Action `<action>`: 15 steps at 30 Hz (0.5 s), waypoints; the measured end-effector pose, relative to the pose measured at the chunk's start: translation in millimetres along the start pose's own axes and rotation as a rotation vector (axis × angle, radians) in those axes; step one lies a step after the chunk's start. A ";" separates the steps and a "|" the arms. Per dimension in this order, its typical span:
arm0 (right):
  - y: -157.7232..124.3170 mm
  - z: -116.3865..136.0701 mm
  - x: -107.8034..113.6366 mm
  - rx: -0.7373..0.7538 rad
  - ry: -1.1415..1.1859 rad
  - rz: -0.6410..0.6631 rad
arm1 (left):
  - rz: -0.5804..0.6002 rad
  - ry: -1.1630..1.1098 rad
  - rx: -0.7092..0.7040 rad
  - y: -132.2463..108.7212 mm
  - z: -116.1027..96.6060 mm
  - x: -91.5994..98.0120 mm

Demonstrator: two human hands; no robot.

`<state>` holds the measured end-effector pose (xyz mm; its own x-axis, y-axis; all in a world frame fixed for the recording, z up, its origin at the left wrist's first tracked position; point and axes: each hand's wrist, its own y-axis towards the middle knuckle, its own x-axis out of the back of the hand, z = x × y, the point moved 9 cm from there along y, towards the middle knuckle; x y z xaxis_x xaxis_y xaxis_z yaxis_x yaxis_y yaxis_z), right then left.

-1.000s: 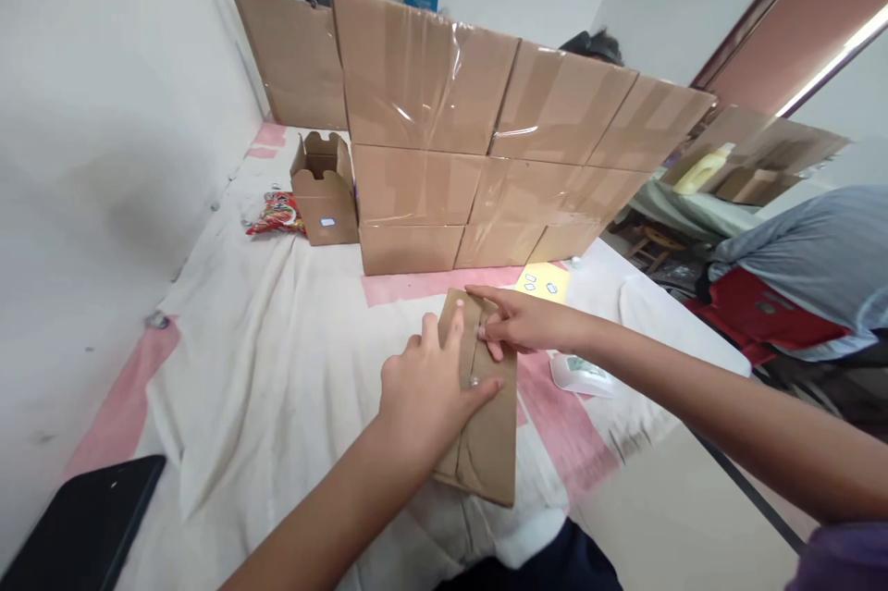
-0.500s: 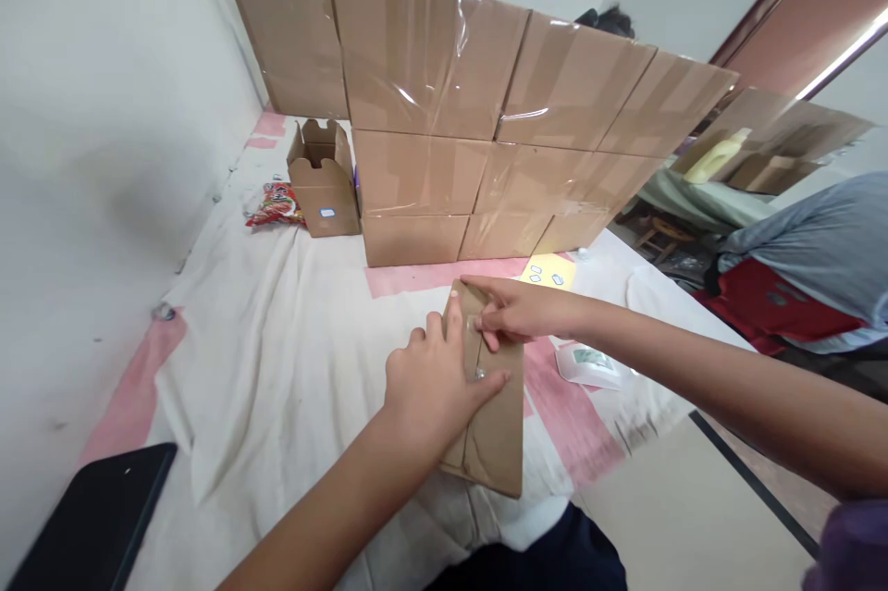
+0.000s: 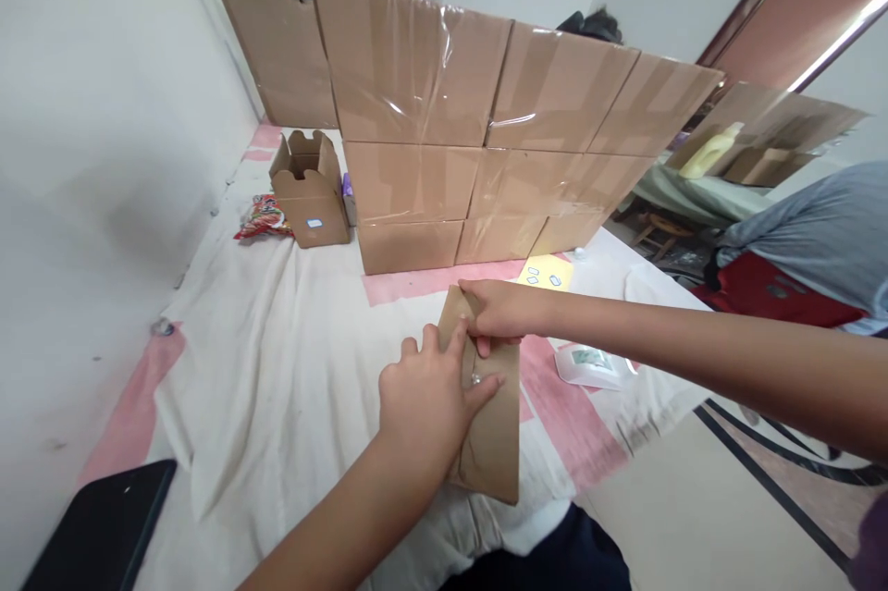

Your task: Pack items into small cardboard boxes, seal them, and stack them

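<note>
A flat-looking brown cardboard piece (image 3: 496, 443), perhaps a folded box, lies in front of me near the table's front edge. A seam runs along it, with a shiny clear bit (image 3: 475, 379), like tape, near my left thumb. My left hand (image 3: 426, 392) rests on its left side, fingers and thumb spread, holding nothing. My right hand (image 3: 496, 309) is at the far end, its fingers curled closed against the cardboard. Whatever lies under those fingers is hidden. The two index fingers are close together.
A tall taped cardboard screen (image 3: 416, 184) stands behind. Back left are an open cardboard box (image 3: 315, 212) and a red snack packet (image 3: 264, 218). A yellow paper (image 3: 545, 273) and white plastic container (image 3: 593, 367) lie to the right, a phone (image 3: 97, 526) at front left. A person (image 3: 808, 240) is at right.
My right hand's fingers have curled in and shifted slightly left at the cardboard's far end. My left hand stays on the cardboard, its index fingertip slightly nearer the right hand. The view has shifted slightly.
</note>
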<state>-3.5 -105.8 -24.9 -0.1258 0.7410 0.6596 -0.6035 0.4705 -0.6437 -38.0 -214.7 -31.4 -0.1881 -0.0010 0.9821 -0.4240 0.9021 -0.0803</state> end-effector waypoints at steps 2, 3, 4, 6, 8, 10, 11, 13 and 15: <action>2.3 -0.2 -0.2 -0.003 -0.029 0.018 | 0.008 0.002 0.010 0.6 1.4 0.1; 3.8 -1.1 -0.1 -0.005 -0.042 0.026 | 0.009 0.003 0.011 0.8 1.5 0.2; 5.4 -2.7 0.1 -0.010 -0.054 0.032 | 0.006 0.005 0.013 0.9 1.5 0.5; 8.1 -6.8 2.5 -0.017 -0.089 0.030 | 0.005 0.008 0.018 0.9 1.3 0.8; 8.8 -13.7 7.0 -0.039 -0.139 0.016 | 0.010 0.007 0.020 0.6 0.1 0.3; 6.8 -23.9 13.3 -0.077 -0.176 0.004 | 0.016 -0.004 0.012 0.3 -2.0 -0.4; 4.8 -30.4 16.7 -0.096 -0.176 -0.001 | 0.017 -0.010 0.005 0.2 -3.0 -0.8; -0.9 -46.8 24.4 -0.125 -0.146 -0.014 | 0.016 -0.017 -0.003 0.5 -3.4 -2.1; -9.0 -69.5 32.3 -0.143 -0.098 -0.048 | -0.011 -0.015 -0.015 1.3 -2.5 -2.3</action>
<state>52.5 -52.8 -24.7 -0.1798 0.6693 0.7209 -0.4932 0.5727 -0.6548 -35.9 -212.5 -33.3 -0.1971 -0.0169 0.9802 -0.4123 0.9086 -0.0672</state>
